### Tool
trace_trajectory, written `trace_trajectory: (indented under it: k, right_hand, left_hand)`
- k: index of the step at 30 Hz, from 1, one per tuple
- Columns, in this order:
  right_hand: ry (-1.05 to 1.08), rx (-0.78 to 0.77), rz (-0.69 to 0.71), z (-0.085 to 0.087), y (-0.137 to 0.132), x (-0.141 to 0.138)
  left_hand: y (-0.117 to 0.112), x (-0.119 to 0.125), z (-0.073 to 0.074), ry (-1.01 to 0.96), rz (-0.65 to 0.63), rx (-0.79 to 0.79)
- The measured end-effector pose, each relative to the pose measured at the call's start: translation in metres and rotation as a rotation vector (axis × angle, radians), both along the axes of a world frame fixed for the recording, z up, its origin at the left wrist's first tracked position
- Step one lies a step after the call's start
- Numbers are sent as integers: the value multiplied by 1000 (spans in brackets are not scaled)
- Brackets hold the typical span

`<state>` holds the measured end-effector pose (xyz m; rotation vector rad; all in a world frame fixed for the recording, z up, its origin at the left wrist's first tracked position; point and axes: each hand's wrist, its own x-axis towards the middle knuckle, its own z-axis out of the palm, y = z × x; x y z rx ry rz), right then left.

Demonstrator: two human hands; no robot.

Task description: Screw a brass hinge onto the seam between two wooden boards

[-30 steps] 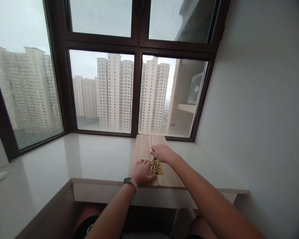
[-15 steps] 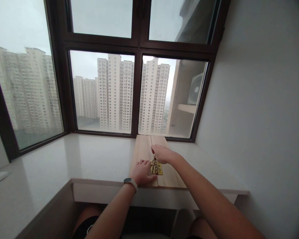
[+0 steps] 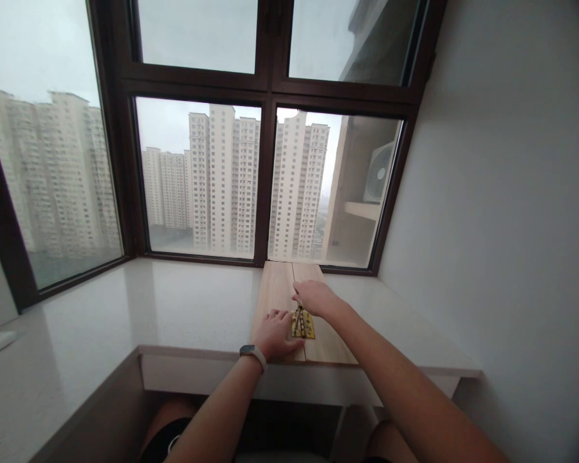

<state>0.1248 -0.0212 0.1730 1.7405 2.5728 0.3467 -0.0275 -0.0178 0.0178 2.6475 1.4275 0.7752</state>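
Observation:
Two pale wooden boards (image 3: 276,283) lie side by side on the white sill, with a thin seam between them. A brass-coloured hinge (image 3: 309,326) lies across the seam, its knuckle roughly along it. My left hand (image 3: 274,334), with a watch on the wrist, rests flat on the left board, fingers stretched out and touching the hinge's left side. Just above the hinge's far end is my right hand (image 3: 314,297), its fingers closed in a pinch. A small dark part shows below those fingers, too small to name.
The white sill (image 3: 193,308) runs around both sides of the boards, and its front edge is near my forearms. Dark-framed windows (image 3: 265,161) rise behind it. A plain wall (image 3: 502,193) stands on the right. My legs are below the sill.
My right hand has shifted and turned very slightly over the far end of the hinge. The left hand, hinge and boards stay in place.

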Motion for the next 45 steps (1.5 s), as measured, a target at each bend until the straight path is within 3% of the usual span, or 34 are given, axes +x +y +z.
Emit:
trace_trajectory:
  k: [12, 22, 29, 39, 45]
  right_hand:
    - [24, -47, 108, 0, 1, -1]
    - [1, -5, -25, -1, 1, 1]
    - [53, -59, -17, -4, 2, 6]
    - [57, -9, 145, 4, 0, 8]
    - [33, -2, 114, 6, -2, 6]
  left_hand:
    - [-3, 0, 3, 37, 12, -31]
    - [1, 0, -2, 4, -4, 0]
    - [0, -1, -1, 6, -2, -6]
    - [-1, 0, 0, 3, -1, -10]
    - [-1, 0, 0, 6, 4, -21]
